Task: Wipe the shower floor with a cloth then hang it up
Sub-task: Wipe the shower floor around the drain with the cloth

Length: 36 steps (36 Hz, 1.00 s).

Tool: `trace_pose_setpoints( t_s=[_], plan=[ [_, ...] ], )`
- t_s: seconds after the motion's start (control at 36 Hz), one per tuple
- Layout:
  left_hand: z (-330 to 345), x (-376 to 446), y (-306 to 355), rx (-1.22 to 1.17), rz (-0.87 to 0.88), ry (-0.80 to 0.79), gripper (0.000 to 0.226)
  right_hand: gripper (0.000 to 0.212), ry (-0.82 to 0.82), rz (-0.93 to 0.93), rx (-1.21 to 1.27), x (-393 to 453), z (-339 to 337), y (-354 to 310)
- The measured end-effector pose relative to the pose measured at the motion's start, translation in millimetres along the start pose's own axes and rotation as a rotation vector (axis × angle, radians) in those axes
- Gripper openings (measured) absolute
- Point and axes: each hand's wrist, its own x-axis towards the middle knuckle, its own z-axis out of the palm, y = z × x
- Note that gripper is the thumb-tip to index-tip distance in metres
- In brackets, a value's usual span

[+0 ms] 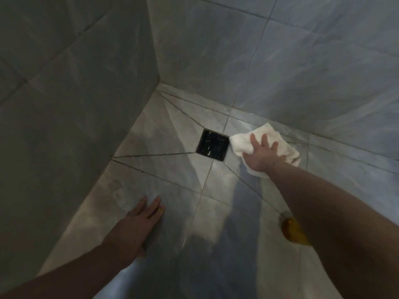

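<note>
Right hand [262, 155]: fingers spread flat, pressing the white cloth [278, 138] onto the shower floor [172, 169].
Cloth: just right of the black square drain [212, 146].
Left hand [138, 223]: fingers straight, resting on the floor.

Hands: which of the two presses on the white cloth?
The right hand, beside the black drain, presses the cloth with spread fingers. The left hand rests flat on bare floor tile.

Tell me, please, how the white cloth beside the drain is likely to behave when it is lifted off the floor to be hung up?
The white cloth lies rumpled under the flat right hand, so it will probably droop limply. It looks thin, so likely light, though heavier if soaked.
</note>
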Motion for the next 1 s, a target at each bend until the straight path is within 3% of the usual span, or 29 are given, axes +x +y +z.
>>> trace_pose_setpoints(
  t_s=[0.17,0.5,0.67,0.86,1.0],
  plan=[
    [-6.2,3.5,0.9,0.044,-0.043,-0.077,0.118,0.068,0.043,-0.065,-0.047,-14.9,12.3,-6.6],
    [-10.0,3.1,5.0,0.070,-0.060,-0.106,0.121,0.083,-0.069,-0.569,-0.251,-150.5,115.1,-49.0],
    [-8.3,3.2,3.1,0.064,-0.064,-0.116,0.117,0.081,0.024,-0.572,-0.248,-114.2,105.0,-59.6],
    [-8.3,4.3,2.5,0.085,-0.067,-0.137,0.118,0.077,0.016,-0.332,-0.077,-83.9,83.2,-104.4],
    [-7.1,5.8,2.1,0.049,-0.084,-0.134,0.117,0.083,0.076,-0.545,-0.202,-117.4,109.9,-86.4]
  ],
)
